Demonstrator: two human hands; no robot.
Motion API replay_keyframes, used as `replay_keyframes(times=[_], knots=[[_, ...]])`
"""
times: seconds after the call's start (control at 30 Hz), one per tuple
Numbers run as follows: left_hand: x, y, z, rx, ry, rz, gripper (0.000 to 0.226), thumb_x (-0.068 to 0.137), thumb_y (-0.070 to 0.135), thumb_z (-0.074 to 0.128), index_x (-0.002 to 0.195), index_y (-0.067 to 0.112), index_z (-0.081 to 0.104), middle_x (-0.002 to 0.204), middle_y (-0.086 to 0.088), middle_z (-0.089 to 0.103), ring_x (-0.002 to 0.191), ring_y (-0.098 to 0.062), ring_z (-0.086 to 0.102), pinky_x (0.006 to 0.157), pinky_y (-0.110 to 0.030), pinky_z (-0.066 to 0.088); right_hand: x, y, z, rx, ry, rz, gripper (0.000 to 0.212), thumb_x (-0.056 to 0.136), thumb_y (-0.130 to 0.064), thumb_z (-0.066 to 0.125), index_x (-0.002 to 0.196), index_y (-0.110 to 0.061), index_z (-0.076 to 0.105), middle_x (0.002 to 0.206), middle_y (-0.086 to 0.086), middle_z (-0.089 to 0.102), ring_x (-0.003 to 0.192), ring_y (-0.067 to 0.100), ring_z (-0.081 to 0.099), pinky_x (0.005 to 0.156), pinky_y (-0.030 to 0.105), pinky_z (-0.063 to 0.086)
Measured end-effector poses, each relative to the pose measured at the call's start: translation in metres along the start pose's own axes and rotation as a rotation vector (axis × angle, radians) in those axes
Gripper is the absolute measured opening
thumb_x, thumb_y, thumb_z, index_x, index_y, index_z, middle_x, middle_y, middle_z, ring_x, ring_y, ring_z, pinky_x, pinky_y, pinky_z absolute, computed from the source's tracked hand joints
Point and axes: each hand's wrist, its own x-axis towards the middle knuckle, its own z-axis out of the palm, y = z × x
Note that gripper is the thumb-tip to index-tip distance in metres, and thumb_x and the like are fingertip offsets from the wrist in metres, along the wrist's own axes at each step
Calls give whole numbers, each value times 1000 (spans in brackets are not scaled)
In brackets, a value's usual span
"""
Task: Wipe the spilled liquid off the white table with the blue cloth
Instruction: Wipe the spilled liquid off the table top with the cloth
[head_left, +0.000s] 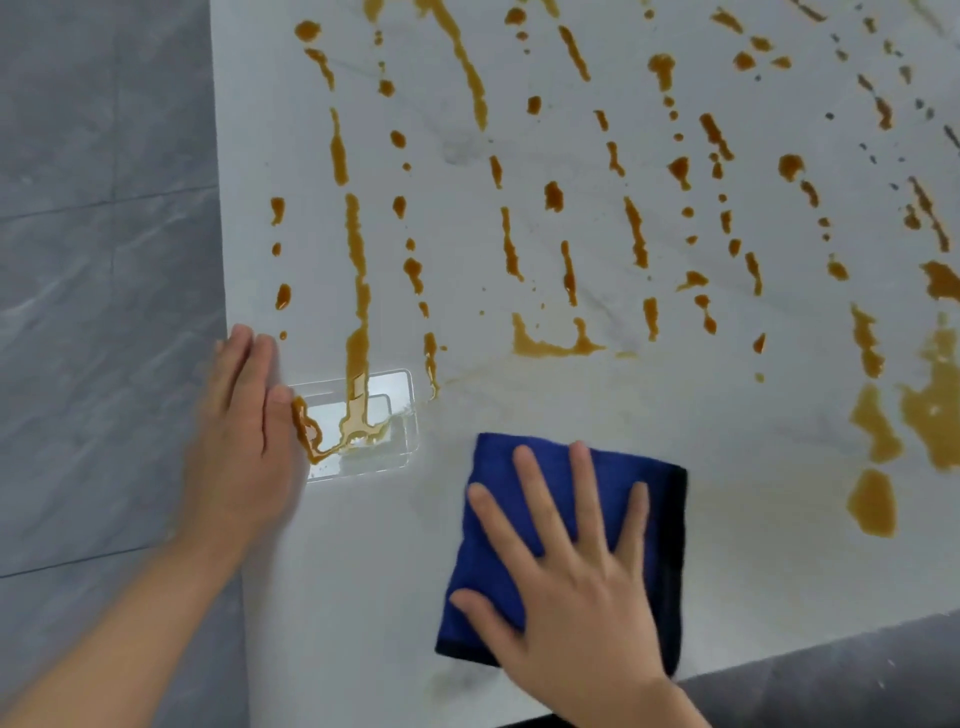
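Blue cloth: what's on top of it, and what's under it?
The right hand presses flat on the blue cloth, fingers spread. The cloth lies on the white table. Whether brown liquid sits beneath it cannot be seen; the cloth covers that patch.

There is one view only, from a camera worn on the person's head. It looks forward and steeply down onto the white counter (571, 415) from close above. The counter's left edge runs up the frame beside grey floor tiles (104, 260), its near edge cuts the lower right corner, and both forearms enter from the bottom.
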Motion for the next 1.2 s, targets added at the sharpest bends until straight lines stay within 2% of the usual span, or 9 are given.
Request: replay_keyframes(times=[0.17,0.3,0.37,0.43,0.57,0.67,0.8,1.03,1.2], knots=[[1,1,-2,-22,-29,31,52,96,28,26,143,6,27,155,-4,16,138,-2,9,108,-3,1,62,-35,-6,-10,4,-118,66,83,-68,29,140,-36,34,152,2,29,139,42,18,100,73,10],[1,3,-2,-35,-24,15,57,92,31,23,142,6,29,155,-4,17,141,-8,12,113,-18,9,108,-35,-15,-51,48,-95,66,85,-69,18,144,-39,18,157,-1,12,143,37,-1,104,70,-3],[1,3,-2,-43,-29,7,57,92,32,23,143,8,28,155,-2,16,142,-7,11,112,-16,9,113,-35,-16,-46,48,-72,67,85,-68,17,145,-38,16,158,0,9,143,37,-3,104,70,-3],[1,3,-2,-56,-28,5,56,93,32,23,143,8,28,154,0,15,142,-7,11,112,-15,8,100,-40,-14,-39,30,-92,67,85,-66,22,144,-35,24,156,2,18,142,39,6,103,71,4],[1,0,-1,-79,-37,0,52,97,36,22,144,14,25,151,11,9,144,-10,9,108,-4,4,67,-57,-5,-29,-23,-271,64,83,-65,29,140,-35,34,153,2,27,141,40,16,103,73,9],[2,-3,-1,-106,-40,-11,51,95,30,22,144,17,25,149,15,10,143,-6,9,104,2,3,78,-68,-7,-67,-28,-309,62,84,-64,29,140,-36,35,152,-1,29,140,38,19,102,71,10],[4,-4,-1,-204,-11,-33,42,99,12,27,141,15,34,147,15,19,139,0,15,106,0,8,107,-78,-15,-60,4,-315,60,87,-58,23,142,-34,31,155,-1,21,142,38,8,102,68,-3],[2,-1,-3,-151,-14,-25,44,99,16,28,143,16,30,147,16,15,140,-3,13,104,2,6,135,-73,-14,-53,53,-282,66,84,-60,18,146,-36,13,158,-2,2,142,36,-11,99,67,-18],[1,0,-3,-75,-56,6,46,99,16,29,144,13,25,150,13,8,143,-6,9,106,0,3,163,-62,-19,-67,89,-192,65,85,-63,13,146,-39,8,158,-4,-1,142,34,-13,103,68,-10]])
